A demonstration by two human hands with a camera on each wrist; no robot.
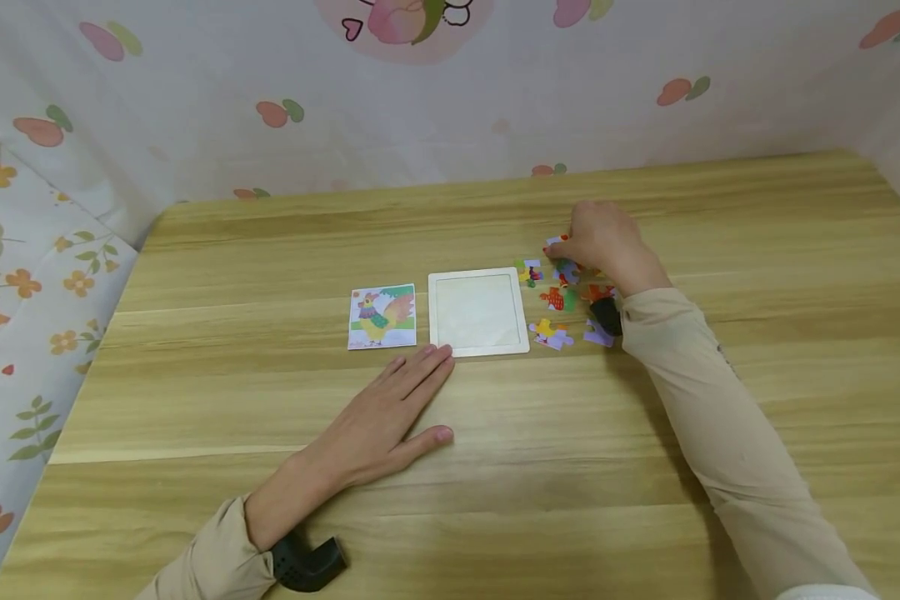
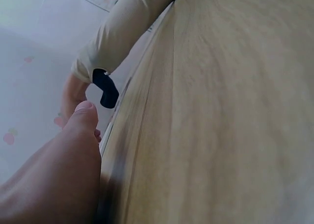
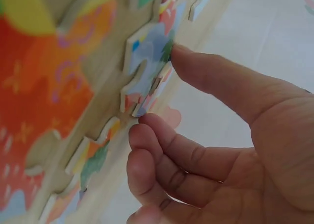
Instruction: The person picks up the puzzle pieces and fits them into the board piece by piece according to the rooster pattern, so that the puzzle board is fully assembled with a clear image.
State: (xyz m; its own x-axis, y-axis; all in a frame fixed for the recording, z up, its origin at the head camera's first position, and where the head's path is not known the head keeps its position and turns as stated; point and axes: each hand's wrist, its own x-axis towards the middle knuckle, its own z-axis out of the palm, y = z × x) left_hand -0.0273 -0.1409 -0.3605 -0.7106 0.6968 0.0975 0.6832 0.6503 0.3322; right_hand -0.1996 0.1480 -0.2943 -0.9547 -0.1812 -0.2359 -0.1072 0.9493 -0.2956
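Observation:
My left hand [image 1: 375, 417] lies flat with straight fingers, its fingertips on the lower left corner of a white square puzzle frame [image 1: 487, 351]. To the frame's left is a square picture card [image 1: 382, 317] showing a colourful rooster. Over the loose jigsaw pieces [image 1: 551, 333] right of the frame, my right hand [image 1: 607, 242] reaches down. In the right wrist view its thumb and curled forefinger pinch a puzzle piece [image 3: 152, 89] at opposite edges, low by the table. Part of the group is hidden under the hand and wrist. The left wrist view shows my left thumb [image 2: 83, 118].
The wooden table [image 1: 270, 250] ends at the back against a white curtain [image 1: 457, 117] with a fruit print. A black wrist device [image 1: 307, 562] sits under the left wrist, and another [image 1: 606, 317] hangs near the pieces by the right cuff.

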